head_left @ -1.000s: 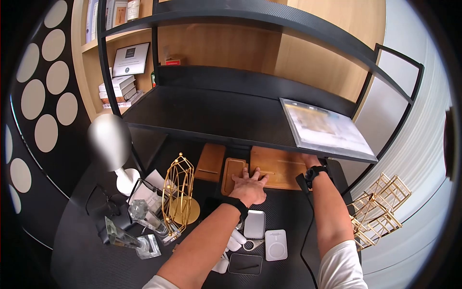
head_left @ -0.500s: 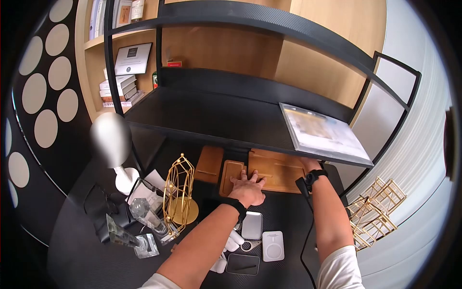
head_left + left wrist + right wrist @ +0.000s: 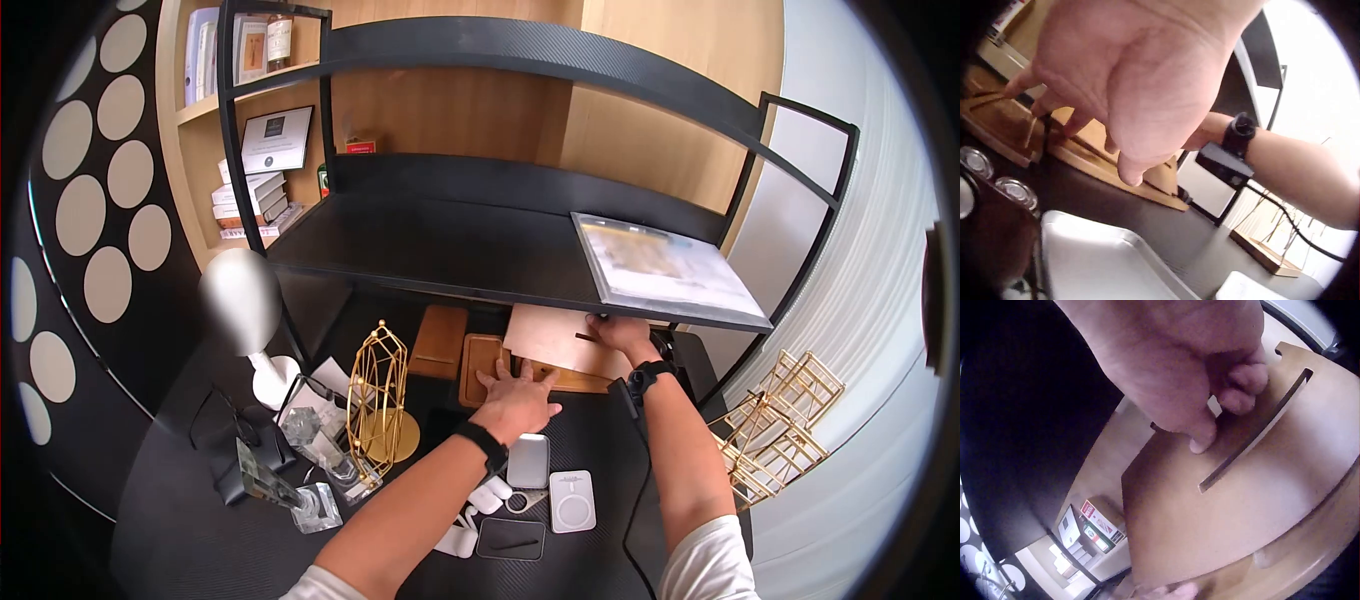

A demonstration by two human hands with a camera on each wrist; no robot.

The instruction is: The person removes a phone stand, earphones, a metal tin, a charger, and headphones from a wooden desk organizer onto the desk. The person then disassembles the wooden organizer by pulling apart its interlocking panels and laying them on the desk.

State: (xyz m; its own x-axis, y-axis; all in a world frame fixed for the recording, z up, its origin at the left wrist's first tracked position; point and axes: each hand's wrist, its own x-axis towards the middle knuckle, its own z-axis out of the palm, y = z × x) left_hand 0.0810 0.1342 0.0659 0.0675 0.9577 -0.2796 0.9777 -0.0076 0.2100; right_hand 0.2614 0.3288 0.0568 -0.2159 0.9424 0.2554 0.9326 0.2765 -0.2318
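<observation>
The wooden board (image 3: 550,340) is now lifted by the right hand (image 3: 622,336), which grips its far edge; the left hand (image 3: 518,392) presses flat on the lower board (image 3: 482,358); the right wrist view shows its slot

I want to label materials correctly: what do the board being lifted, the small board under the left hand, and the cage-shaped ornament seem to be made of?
The lifted board looks like pale wood or bamboo with a matte finish and faint grain, and has a cut slot. The small board looks like darker, warm-brown wood with a grooved rim. The cage ornament appears to be thin gold-coloured metal wire, shiny and open-framed.

No legible text on anything
</observation>
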